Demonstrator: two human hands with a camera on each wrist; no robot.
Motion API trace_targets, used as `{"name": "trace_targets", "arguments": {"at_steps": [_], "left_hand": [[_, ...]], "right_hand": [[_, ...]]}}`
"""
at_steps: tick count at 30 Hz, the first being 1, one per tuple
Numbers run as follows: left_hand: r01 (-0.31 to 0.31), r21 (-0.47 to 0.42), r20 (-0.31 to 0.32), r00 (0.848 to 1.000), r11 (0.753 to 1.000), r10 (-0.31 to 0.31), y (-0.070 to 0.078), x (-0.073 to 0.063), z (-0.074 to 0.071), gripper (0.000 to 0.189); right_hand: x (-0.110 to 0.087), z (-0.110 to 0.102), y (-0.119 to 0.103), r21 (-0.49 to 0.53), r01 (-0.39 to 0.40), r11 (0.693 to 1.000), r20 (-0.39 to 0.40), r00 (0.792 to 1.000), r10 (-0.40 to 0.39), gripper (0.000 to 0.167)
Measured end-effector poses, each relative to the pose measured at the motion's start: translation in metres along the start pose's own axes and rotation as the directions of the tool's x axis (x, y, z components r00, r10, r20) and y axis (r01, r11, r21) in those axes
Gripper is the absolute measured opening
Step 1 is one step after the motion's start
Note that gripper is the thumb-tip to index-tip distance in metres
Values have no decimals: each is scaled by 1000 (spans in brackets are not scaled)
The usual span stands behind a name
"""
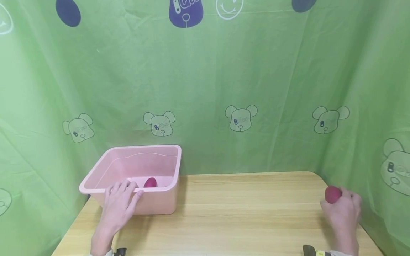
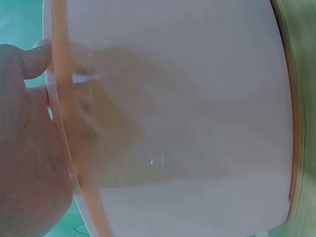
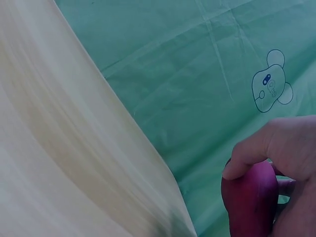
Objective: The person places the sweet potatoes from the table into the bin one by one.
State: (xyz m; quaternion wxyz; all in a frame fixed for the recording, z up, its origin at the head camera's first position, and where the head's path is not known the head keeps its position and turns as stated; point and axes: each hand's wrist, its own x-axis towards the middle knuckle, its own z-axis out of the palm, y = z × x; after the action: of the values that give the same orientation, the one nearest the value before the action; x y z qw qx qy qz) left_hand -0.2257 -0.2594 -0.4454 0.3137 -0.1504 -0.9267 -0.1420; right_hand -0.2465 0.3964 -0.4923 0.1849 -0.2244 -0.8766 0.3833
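Observation:
A pink plastic bin (image 1: 158, 202) stands at the left of the table, with a dark red, rounded thing (image 1: 150, 182) lying inside it. My left hand (image 1: 117, 208) grips the bin's near rim, fingers over the top edge. The left wrist view has that hand (image 2: 32, 138) at the rim beside the bin's outer wall (image 2: 197, 128). Over at the table's right side, my right hand (image 1: 344, 213) holds another dark red, smooth thing (image 1: 332, 194). In the right wrist view this thing (image 3: 252, 200) looks elongated and fruit-like, with thumb and fingers around it.
The light wood table (image 1: 243, 220) runs between the two hands. A green curtain (image 1: 205, 78) with printed bear heads hangs behind the table and along both sides, close to the bin and to my right hand.

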Motion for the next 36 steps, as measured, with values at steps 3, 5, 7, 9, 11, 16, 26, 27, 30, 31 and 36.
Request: {"name": "trace_targets", "arguments": {"at_steps": [3, 5, 7, 9, 11, 16, 26, 27, 30, 31, 36], "left_hand": [[1, -1, 0, 1000, 1000, -1, 0, 0, 0, 16], [3, -1, 2, 1000, 1000, -3, 0, 0, 0, 16], [3, -1, 3, 1000, 1000, -3, 1, 0, -1, 16], [4, -2, 2, 1000, 1000, -4, 1, 0, -2, 16], [1, -2, -1, 1000, 1000, -1, 2, 0, -2, 16], [-4, -2, -8, 1000, 1000, 4, 3, -1, -3, 15], [-8, 3, -9, 1000, 1000, 8, 3, 0, -3, 14], [-7, 3, -7, 1000, 1000, 7, 3, 0, -3, 15], [-9, 4, -5, 1000, 1000, 9, 3, 0, -3, 16], [-10, 5, -6, 1000, 1000, 10, 3, 0, -3, 16], [-6, 2, -6, 1000, 1000, 6, 2, -1, -2, 16]], "right_hand": [[-1, -2, -4, 12, -4, 1000, -3, 1000, 4, 92], [-2, -4, -7, 26, -8, 1000, -7, 1000, 8, 93], [-3, -5, -9, 39, -18, 999, -5, 1000, 18, 94], [-3, -7, -12, 45, -20, 999, -5, 1000, 20, 94], [-2, -7, -12, 37, -6, 999, -11, 1000, 6, 93], [-3, -8, -15, 17, 24, 1000, -16, 1000, -24, 91], [-4, -11, -24, 62, 25, 998, -25, 999, -24, 91], [-3, -11, -25, 64, 31, 997, -27, 999, -30, 91], [-3, -12, -27, 59, 53, 997, -39, 998, -51, 91], [-4, -12, -28, 54, 63, 997, -43, 997, -61, 91], [-6, -12, -31, 27, 106, 994, -56, 993, -105, 89]]}}
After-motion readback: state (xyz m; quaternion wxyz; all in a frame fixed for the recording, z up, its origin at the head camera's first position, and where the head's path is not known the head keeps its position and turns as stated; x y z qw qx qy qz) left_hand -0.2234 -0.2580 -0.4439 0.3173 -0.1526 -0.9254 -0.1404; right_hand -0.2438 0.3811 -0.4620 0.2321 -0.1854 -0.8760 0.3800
